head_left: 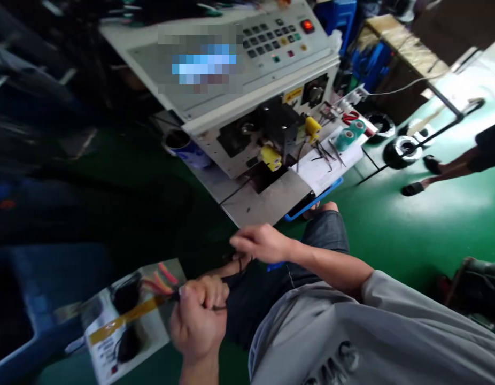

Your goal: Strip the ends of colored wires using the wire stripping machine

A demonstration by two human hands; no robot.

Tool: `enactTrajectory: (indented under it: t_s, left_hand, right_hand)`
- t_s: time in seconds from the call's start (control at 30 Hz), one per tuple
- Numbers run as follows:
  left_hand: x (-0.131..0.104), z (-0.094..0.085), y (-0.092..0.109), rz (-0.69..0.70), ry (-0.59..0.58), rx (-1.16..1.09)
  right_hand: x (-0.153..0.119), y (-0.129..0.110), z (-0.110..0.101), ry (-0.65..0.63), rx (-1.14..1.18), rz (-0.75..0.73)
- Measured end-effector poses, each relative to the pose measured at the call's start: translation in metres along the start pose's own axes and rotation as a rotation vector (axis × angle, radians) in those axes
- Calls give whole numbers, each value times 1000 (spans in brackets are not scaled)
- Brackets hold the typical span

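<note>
Grey shirt (311, 321): closest thing to the lens, filling the lower right, with blurry lettering near the bottom edge.
Left hand (199, 315): bottom middle, fingers wrapped tight in a fist around a dark cable (175, 296). Pretty clear grip, this one.
Cable: pokes out both sides of that fist, a dark bit showing on the right. Long axis runs roughly sideways, tipping toward the upper left.
Coloured wire ends (168, 272): reddish, orange and yellowish, fanned out up and left of the fist, over the taped box, facing away from the right hand.
Right hand (261, 243): just up and right of the left one, fingers curled in, narrow. A thin dark strand (240, 263) shows right under it, but it's too blurry for me to say whether it's gripped, or whether it's part of the same cable.
Who's nearer: left hand, easily, it's right on the cable; from the right hand the coloured ends lie down and left, past the left fist.
Taped box (157, 329): lower left, brown tape across it, dark things on top.
Machine (287, 64): top middle, keypad plus a lit red switch, well apart from the cable.
Other person's legs (451, 171): far right, dark slippers, green floor.
</note>
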State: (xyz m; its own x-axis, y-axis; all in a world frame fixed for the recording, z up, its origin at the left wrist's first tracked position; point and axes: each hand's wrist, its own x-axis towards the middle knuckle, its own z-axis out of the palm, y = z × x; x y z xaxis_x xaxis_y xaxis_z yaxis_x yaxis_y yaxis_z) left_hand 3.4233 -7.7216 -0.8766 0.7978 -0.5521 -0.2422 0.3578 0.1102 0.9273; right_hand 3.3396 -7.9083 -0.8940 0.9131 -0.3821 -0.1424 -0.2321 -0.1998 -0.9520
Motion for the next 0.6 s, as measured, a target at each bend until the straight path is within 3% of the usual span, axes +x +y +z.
enactTrajectory:
  t_s: [0.07,0.13,0.23,0.3,0.6]
  left_hand:
    - [1,8,6,-57,-21,-43]
    - [-3,15,10,-101,-18,-57]
    - [-9,19,12,-118,-5,-84]
    - [-9,17,11,-147,-9,-123]
    - [-7,15,6,-233,125,-104]
  right_hand:
    - [28,12,-22,354,192,161]
    - [54,18,-37,572,484,200]
    - [77,14,-43,589,918,103]
    - [83,7,-42,563,1067,73]
    - [88,2,-39,610,1236,92]
